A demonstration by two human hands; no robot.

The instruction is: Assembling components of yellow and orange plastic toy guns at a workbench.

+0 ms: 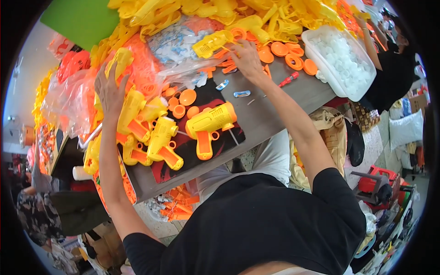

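My left hand [109,94] reaches up at the left with its fingers closed round a yellow plastic toy shell [120,63]. At the far middle of the table, my right hand [248,60] has its fingertips on the end of a yellow toy gun shell half [212,44], its ribbed inner side showing. Part of that grip is hidden. Nearer me lies an assembled yellow toy gun [210,120] with an orange handle. Several similar toy guns [161,137] are heaped to its left, below my left hand. Loose orange round caps [187,97] lie behind them.
A white tub [341,59] of translucent pieces stands at the right. A red screwdriver [288,79] and small blue-and-white pieces [241,94] lie on the grey table [275,107]. Yellow shells [284,20] are piled at the back beside clear plastic bags [68,103]. Another person [392,68] works at far right.
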